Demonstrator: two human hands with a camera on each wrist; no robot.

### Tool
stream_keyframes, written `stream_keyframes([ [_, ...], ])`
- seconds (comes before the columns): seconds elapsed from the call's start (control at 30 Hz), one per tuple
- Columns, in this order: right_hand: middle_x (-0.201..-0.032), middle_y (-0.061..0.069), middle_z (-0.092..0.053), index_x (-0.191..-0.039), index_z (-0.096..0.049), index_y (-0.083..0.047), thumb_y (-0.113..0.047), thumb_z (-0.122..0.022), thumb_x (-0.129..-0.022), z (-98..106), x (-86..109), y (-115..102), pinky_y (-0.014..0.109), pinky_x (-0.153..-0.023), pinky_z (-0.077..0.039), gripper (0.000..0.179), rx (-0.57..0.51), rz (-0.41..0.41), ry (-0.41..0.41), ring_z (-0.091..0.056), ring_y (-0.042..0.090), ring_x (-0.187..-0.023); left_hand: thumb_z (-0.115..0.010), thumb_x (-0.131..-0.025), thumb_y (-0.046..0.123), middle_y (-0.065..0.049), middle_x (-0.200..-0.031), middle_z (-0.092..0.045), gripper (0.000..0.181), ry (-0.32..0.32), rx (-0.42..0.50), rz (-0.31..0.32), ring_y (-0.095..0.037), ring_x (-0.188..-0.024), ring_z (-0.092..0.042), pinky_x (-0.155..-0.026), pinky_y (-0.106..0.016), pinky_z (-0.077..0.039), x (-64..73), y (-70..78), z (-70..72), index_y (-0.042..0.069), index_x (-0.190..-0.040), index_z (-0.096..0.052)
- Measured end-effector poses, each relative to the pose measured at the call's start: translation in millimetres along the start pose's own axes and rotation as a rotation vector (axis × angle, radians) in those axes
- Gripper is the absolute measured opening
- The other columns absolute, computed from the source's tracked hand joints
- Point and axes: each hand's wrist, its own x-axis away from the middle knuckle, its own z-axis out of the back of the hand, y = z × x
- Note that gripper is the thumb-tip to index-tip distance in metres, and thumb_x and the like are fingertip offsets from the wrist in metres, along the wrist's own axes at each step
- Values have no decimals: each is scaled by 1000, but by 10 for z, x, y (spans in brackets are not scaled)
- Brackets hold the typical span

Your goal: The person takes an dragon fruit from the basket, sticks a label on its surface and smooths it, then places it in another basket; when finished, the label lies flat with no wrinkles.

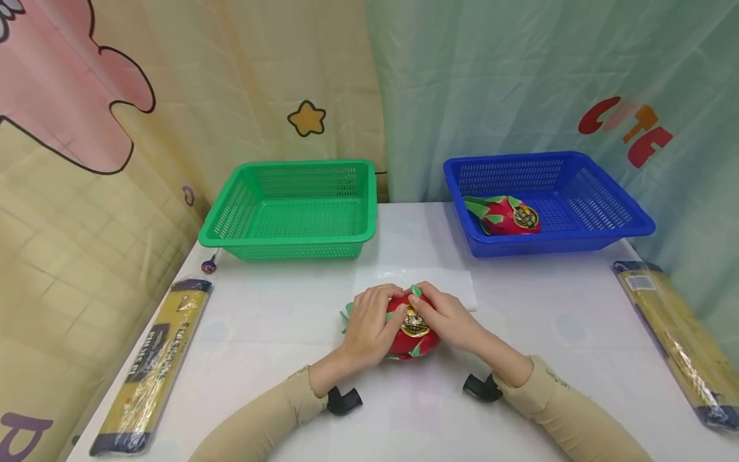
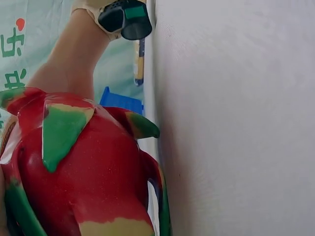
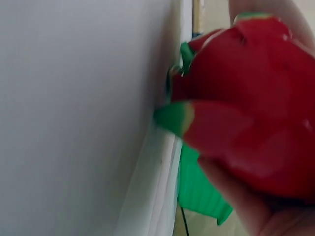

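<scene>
Both hands hold a red dragon fruit [image 1: 420, 344] with green-tipped scales and a round black-and-gold label, low over the white table. From the left, my left hand [image 1: 369, 324] curls over the stem side, its thumb lying near the label. My right hand [image 1: 449, 319] grips the other end, with its thumb on top beside a green scale. Glossy red skin of the dragon fruit [image 2: 98, 162] fills the lower left of the left wrist view. In the right wrist view, fingers [image 3: 231, 189] reach under the dragon fruit [image 3: 261, 93].
At the back left stands a green basket [image 1: 288, 242]. A blue basket [image 1: 562, 242] at the back right contains another dragon fruit [image 1: 505, 217]. Spaghetti packs lie along the left [image 1: 152, 366] and right [image 1: 675, 340] edges. A wrapped lollipop [image 1: 208, 265] lies near the green basket.
</scene>
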Motion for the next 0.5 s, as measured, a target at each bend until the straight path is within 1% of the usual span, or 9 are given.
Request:
stream_keyframes([
  [0.1,-98,0,-61,-119,-50,-13,-33,-55,-94,47,-16,50,30,-72,-51,32,-29,17,-95,-58,15,-87,-33,-100,30,-4,-117,-54,31,13,-1,7,-18,-110,-47,-90,-40,-35,4,-2,-17,7,-112,-50],
  [0.17,-101,2,-60,-122,-47,-13,-32,-62,-90,74,-28,81,30,-72,-52,40,-71,17,-157,-58,16,-89,-34,-99,26,-4,-117,-54,28,17,7,8,-18,-109,-47,-89,-40,-35,3,-3,-20,7,-112,-51],
  [0.23,-104,3,-59,-124,-45,-13,-31,-67,-86,93,-33,104,31,-73,-53,47,-109,12,-198,-58,18,-91,-34,-99,22,-4,-117,-54,26,25,15,7,-19,-109,-47,-88,-40,-35,0,-3,-23,8,-111,-51],
  [0.3,-105,4,-59,-124,-44,-13,-30,-67,-87,101,-36,113,31,-74,-52,47,-128,15,-215,-58,19,-93,-34,-98,19,-2,-116,-55,24,41,24,16,-19,-108,-48,-87,-40,-36,-7,-1,-31,9,-109,-52],
  [0.37,-106,5,-58,-124,-44,-13,-30,-65,-88,101,-35,107,32,-75,-52,45,-133,16,-213,-57,19,-93,-33,-97,16,-1,-113,-57,23,61,33,38,-18,-107,-49,-86,-41,-37,-19,6,-41,10,-107,-53],
  [0.5,-105,4,-59,-125,-45,-12,-31,-61,-90,91,-23,88,32,-75,-52,43,-109,40,-181,-58,18,-92,-37,-96,22,1,-103,-60,22,94,50,119,-17,-98,-53,-81,-40,-39,-53,35,-67,12,-101,-56],
])
